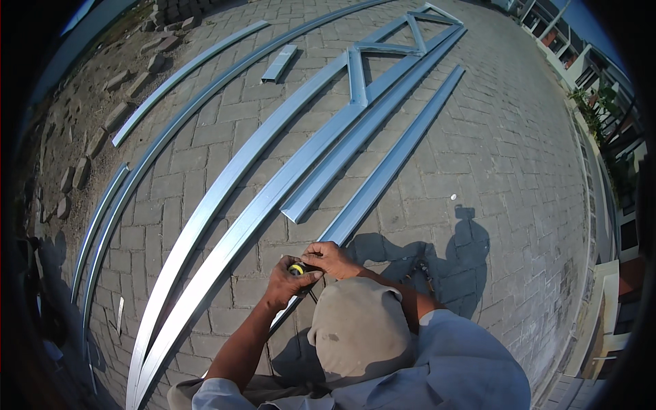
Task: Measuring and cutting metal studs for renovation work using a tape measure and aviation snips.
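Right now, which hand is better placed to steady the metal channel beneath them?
Probably the right hand: it is over the metal channel, while the left hand is wrapped around the black-and-yellow tape measure. Whether the right fingers also grip the tape is unclear.

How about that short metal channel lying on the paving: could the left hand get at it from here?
Probably not: the short metal channel lies well ahead, beyond the long members of the metal truss, and the left hand is occupied with a tape measure.
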Demonstrator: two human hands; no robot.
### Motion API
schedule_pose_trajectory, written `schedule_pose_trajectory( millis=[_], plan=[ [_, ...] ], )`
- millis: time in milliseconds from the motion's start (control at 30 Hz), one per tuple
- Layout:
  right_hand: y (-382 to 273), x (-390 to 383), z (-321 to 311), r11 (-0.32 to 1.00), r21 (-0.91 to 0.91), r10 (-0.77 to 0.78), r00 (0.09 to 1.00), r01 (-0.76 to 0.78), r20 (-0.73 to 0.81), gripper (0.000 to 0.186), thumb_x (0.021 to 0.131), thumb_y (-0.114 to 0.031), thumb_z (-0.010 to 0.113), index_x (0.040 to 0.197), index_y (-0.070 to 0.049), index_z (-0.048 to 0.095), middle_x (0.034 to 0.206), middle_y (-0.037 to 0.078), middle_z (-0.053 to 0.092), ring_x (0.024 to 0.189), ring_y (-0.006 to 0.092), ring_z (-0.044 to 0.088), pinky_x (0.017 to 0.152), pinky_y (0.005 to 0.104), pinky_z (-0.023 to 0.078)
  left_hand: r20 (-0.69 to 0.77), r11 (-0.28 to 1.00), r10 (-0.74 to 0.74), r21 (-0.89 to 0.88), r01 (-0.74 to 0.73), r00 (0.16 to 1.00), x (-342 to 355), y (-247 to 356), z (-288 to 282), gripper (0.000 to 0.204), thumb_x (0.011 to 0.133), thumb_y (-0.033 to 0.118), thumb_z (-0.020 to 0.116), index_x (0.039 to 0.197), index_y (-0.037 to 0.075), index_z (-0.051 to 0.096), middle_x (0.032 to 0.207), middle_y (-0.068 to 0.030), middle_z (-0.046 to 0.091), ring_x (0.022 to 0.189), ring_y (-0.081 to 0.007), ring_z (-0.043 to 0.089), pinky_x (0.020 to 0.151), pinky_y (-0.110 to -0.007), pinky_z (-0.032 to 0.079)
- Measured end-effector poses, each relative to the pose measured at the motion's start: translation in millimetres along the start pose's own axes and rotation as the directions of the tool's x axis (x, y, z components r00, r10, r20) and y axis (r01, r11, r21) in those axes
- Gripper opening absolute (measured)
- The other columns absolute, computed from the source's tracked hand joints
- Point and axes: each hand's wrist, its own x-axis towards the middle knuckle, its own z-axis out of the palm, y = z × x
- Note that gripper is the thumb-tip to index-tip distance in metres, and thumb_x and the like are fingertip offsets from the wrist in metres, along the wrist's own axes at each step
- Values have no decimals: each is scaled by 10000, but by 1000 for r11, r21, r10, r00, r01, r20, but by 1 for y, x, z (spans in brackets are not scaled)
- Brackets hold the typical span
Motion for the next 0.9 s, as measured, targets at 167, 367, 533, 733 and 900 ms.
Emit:
schedule_pose_trajectory(
  millis=[167,367,533,733,900],
  plan=[
    [-4,-6,-11,991,-107,83,996,-78,41,194,913,-175,677,980,4,641,823,24,627,717,97,589,607,240,482,50,997,-78,7,78,996,4,0,-12,434,783,272,737,1028,-48,576,780,-83,624,619,-151,607,482,-284,489],
    [-95,-46,-115,991,100,-76,986,92,-148,109,822,-57,678,890,0,614,716,32,587,589,93,552,514,225,416,192,829,-50,555,-66,980,0,-15,-104,360,774,282,707,924,-44,670,843,-91,636,792,-174,623,693,-288,484],
    [-173,-84,-265,754,379,-157,707,538,-690,65,858,-63,621,905,-39,582,904,115,661,555,92,486,480,232,353,422,804,0,539,-251,907,-39,-25,-194,252,824,222,638,891,-18,671,888,-126,656,802,-223,640,723,-292,499],
    [-127,-47,-263,755,361,28,524,547,-851,106,887,-118,645,951,-48,596,905,83,662,550,95,475,474,234,355,608,722,138,478,-499,782,-52,-35,-181,598,922,553,461,945,-30,595,873,-218,654,756,-343,669,663,-396,532],
    [-26,-12,-82,900,433,138,908,52,-396,279,942,-184,625,1160,-10,616,825,75,638,602,132,602,510,276,487,689,584,532,121,-803,492,-21,-41,-122,944,861,782,116,943,-53,547,802,-203,626,694,-353,650,641,-419,524]
  ],
)
